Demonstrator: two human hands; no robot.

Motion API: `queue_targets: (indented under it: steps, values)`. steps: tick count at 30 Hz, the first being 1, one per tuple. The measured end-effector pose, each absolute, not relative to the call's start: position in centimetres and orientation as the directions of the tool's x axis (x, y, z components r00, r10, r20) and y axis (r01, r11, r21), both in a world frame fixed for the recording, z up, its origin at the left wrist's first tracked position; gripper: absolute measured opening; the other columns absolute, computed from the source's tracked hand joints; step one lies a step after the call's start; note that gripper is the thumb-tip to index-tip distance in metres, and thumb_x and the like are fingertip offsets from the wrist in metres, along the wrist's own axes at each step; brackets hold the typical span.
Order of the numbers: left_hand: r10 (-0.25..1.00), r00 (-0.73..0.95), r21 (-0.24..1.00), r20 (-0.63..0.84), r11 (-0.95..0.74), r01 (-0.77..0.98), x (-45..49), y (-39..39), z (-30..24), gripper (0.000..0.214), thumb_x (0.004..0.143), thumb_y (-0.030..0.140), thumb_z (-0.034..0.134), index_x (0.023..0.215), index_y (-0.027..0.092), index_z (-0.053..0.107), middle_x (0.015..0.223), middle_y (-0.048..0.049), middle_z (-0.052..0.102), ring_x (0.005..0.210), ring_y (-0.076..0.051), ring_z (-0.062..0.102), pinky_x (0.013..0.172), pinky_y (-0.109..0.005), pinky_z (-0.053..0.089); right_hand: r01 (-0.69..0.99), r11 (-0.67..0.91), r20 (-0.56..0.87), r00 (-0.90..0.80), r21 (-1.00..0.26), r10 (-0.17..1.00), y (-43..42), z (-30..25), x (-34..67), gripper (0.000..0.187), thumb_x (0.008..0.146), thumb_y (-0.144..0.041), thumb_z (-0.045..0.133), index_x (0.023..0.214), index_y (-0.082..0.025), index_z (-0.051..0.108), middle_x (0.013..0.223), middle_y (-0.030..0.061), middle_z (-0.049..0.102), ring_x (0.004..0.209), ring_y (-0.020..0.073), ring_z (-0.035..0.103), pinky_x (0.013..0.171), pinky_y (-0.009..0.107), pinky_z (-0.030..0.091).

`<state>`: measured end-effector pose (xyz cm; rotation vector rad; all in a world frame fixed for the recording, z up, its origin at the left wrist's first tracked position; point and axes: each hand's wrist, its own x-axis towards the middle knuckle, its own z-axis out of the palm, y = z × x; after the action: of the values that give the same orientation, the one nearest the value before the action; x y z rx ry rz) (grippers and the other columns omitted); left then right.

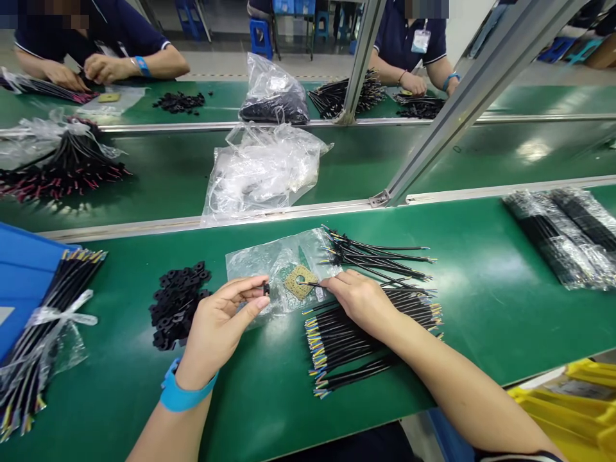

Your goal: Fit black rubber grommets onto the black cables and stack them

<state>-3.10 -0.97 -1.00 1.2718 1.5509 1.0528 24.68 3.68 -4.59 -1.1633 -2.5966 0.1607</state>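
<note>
Between its thumb and fingers, my left hand (226,321) pinches a small black plastic part (266,288). My right hand (359,298) grips a black cable (314,284) near its stripped end, which points left over a yellow sponge (299,282). The sponge has a hole in its middle and lies on a clear plastic bag (250,263). Under and beside my right hand, a row of cut black cables (346,337) with coloured wire ends covers the bench. Several cables fitted with black parts (380,255) lie just beyond it. A heap of loose black parts (178,305) is left of my left hand.
A tied cable bundle (43,327) leans by a blue bin (24,276) at left. Bagged black cables (563,237) lie at right, above a yellow crate (568,410). A metal post (462,109) rises from the bench's far edge. Two people work across from me.
</note>
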Motion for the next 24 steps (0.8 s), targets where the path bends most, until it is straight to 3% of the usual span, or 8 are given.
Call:
queue_targets:
  steps: [3, 8, 11, 15, 20, 24]
  values:
    - [0.984, -0.111, 0.961, -0.14, 0.162, 0.223, -2.9, -0.9, -1.5, 0.045, 0.077, 0.048, 0.082, 0.113, 0.021, 0.08, 0.106, -0.0111, 0.078, 0.093, -0.024, 0.073, 0.079, -0.033, 0.064, 0.685, 0.677, 0.267, -0.622, -0.27, 0.736, 3.7, -4.2, 24.7, 0.025, 0.103, -0.013, 0.051, 0.113, -0.019, 0.072, 0.091, 0.0049, 0.072, 0.084, 0.017, 0.065, 0.078, 0.029, 0.055]
    - [0.958, -0.085, 0.961, -0.274, 0.276, 0.006, -1.9, -0.6, -2.2, 0.055, 0.069, 0.053, 0.087, 0.111, 0.018, 0.08, 0.103, -0.0123, 0.079, 0.09, -0.024, 0.075, 0.08, -0.033, 0.062, 0.525, 0.725, 0.5, -0.525, -0.447, 0.689, 3.1, -2.7, 24.4, 0.022, 0.103, -0.016, 0.055, 0.118, -0.019, 0.07, 0.101, 0.0058, 0.075, 0.09, 0.0146, 0.068, 0.083, 0.029, 0.059]
    - [0.936, -0.073, 0.931, -0.345, 0.331, -0.157, -1.1, -0.5, -2.3, 0.056, 0.062, 0.052, 0.092, 0.106, 0.019, 0.082, 0.101, -0.0113, 0.079, 0.083, -0.02, 0.074, 0.077, -0.029, 0.061, 0.478, 0.761, 0.612, -0.461, -0.438, 0.642, 2.3, -1.8, 23.9, 0.023, 0.098, -0.011, 0.06, 0.118, -0.02, 0.07, 0.097, 0.0049, 0.074, 0.087, 0.0132, 0.068, 0.079, 0.027, 0.058]
    - [0.911, -0.043, 0.879, -0.411, 0.383, -0.285, -0.3, -0.7, -2.0, 0.053, 0.056, 0.049, 0.096, 0.098, 0.019, 0.083, 0.09, -0.0086, 0.079, 0.072, -0.015, 0.07, 0.069, -0.024, 0.057, 0.443, 0.788, 0.659, -0.443, -0.428, 0.607, 1.7, -1.6, 23.4, 0.027, 0.097, -0.008, 0.061, 0.12, -0.021, 0.069, 0.095, 0.004, 0.073, 0.085, 0.0128, 0.068, 0.077, 0.027, 0.057]
    - [0.896, -0.019, 0.848, -0.444, 0.413, -0.331, -0.1, -0.9, -1.7, 0.051, 0.054, 0.047, 0.098, 0.095, 0.019, 0.084, 0.08, -0.007, 0.077, 0.067, -0.013, 0.066, 0.067, -0.025, 0.056, 0.431, 0.802, 0.657, -0.468, -0.415, 0.591, 1.7, -2.0, 23.5, 0.034, 0.096, -0.006, 0.059, 0.125, -0.021, 0.069, 0.096, 0.0042, 0.072, 0.086, 0.0131, 0.067, 0.078, 0.027, 0.056]
    - [0.904, -0.046, 0.874, -0.425, 0.397, -0.281, -0.1, -1.0, -2.0, 0.052, 0.055, 0.048, 0.097, 0.096, 0.02, 0.084, 0.083, -0.0078, 0.078, 0.068, -0.014, 0.068, 0.07, -0.026, 0.058, 0.453, 0.836, 0.679, -0.511, -0.308, 0.527, 1.4, -1.7, 23.7, 0.04, 0.096, -0.004, 0.056, 0.131, -0.019, 0.065, 0.099, 0.0072, 0.072, 0.089, 0.0154, 0.066, 0.079, 0.029, 0.057]
